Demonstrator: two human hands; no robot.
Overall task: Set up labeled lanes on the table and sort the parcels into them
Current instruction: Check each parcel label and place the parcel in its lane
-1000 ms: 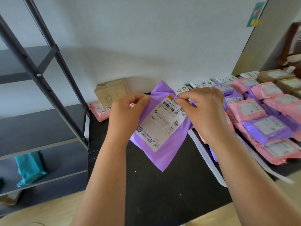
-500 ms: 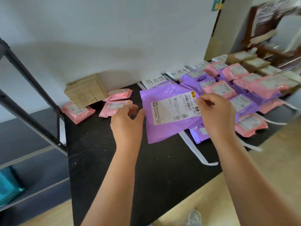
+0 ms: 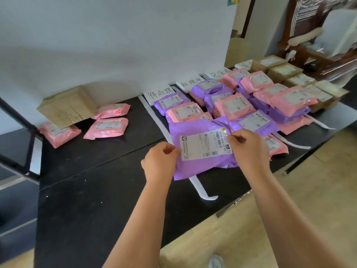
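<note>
On the black table [image 3: 92, 190], far to near, left to right:

Heap of pink and purple parcels [image 3: 249, 105], stacked and overlapping, filling the right half between the white strips; brown boxes [image 3: 284, 71] in a row at the far right edge.

Cardboard box [image 3: 65, 107], brown, taped, tilted, at the back left, its lower edge resting on a pink parcel [image 3: 58, 133].

Purple parcel [image 3: 195, 126], large, flat, white shipping label upward, at the near end of the leftmost lane, overlapping a pink parcel behind it and covering part of a strip; whether it rests on the table cannot be told.

Two more pink parcels [image 3: 106, 127], just beside the box, left of the lanes.

White strips [image 3: 154, 115], running from wall to near edge, dividing the lanes.

Handwritten cards [image 3: 160, 92], propped against the wall, one heading each lane.

Left hand [image 3: 160, 161], pinching the purple parcel's left edge; right hand [image 3: 249, 147], pinching it at the label's upper right corner; hands apart, one to each side.
</note>
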